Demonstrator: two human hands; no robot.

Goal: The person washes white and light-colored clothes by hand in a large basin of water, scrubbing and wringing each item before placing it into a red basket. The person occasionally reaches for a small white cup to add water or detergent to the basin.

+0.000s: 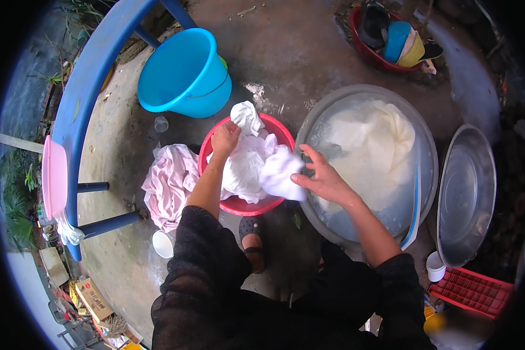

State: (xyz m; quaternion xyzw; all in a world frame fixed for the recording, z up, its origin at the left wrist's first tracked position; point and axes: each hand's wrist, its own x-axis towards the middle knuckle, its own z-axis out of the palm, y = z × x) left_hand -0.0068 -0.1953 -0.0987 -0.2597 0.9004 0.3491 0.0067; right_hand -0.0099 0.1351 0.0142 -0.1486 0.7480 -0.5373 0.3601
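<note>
White cloths [245, 169] are heaped in a red basin [256, 205] on the ground in front of me. My left hand [225, 139] is over the basin's left side, its fingers closed on a bunched white cloth [247, 118]. At the basin's right rim, my right hand [326, 179] has its fingers spread. A motion-blurred piece of white cloth [282, 173] is right at its thumb; whether they touch is hard to tell. Just right of that hand, a large grey metal tub [364, 92] has cream-white fabric [385, 137] soaking in cloudy water.
Pink fabric [170, 181] lies left of the basin, near a white cup [163, 244]. A blue bucket [181, 73] stands beyond, beside a blue bench [79, 111] with a pink basin [53, 178]. To the right are an oval metal tub [466, 192] and a red crate [472, 291].
</note>
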